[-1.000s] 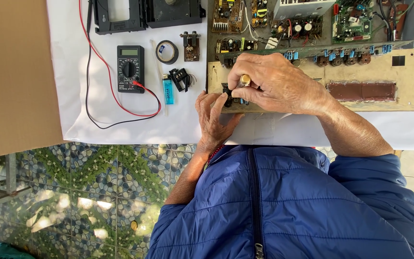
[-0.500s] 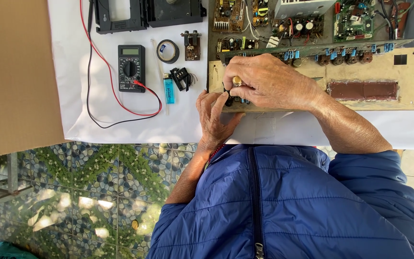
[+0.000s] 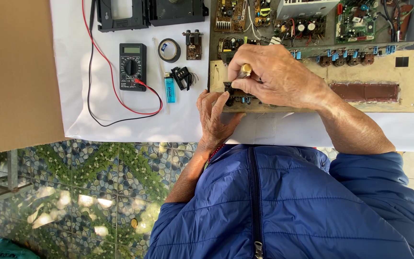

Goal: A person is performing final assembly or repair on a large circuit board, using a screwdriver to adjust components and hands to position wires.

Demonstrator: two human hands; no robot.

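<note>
We see the right hand (image 3: 276, 76) curled over the near-left corner of a long tan circuit board (image 3: 410, 79), its fingers pinched shut around a slim tool with a rounded brass-coloured end (image 3: 245, 71) that pokes out between thumb and forefinger. The tool's tip is hidden under the fingers, so we cannot tell just where it meets the board. The left hand (image 3: 215, 117) lies flat at the board's near edge, fingers spread and loose, their tips resting on a row of small dark parts at that edge; it grips nothing.

The board is a flat, matte rectangle with a dull reddish strip (image 3: 364, 91) set into it and a row of blue and brown knobby parts along its far side. Beyond it lie green and brown boards crowded with round caps and wires.

All of this rests on a smooth white sheet (image 3: 97, 129). To the left on the sheet sit a black boxy meter (image 3: 132, 66) with a round dial and thin red and black leads (image 3: 102, 62) looping around it, a ring of black tape (image 3: 169, 50), a slim blue lighter (image 3: 169, 89), and a small black plug-like part (image 3: 182, 77). A plain brown cardboard sheet (image 3: 15, 72) lies at the far left. We see a puffy quilted blue jacket (image 3: 288, 206) below, over a pebble-patterned floor (image 3: 97, 192).
</note>
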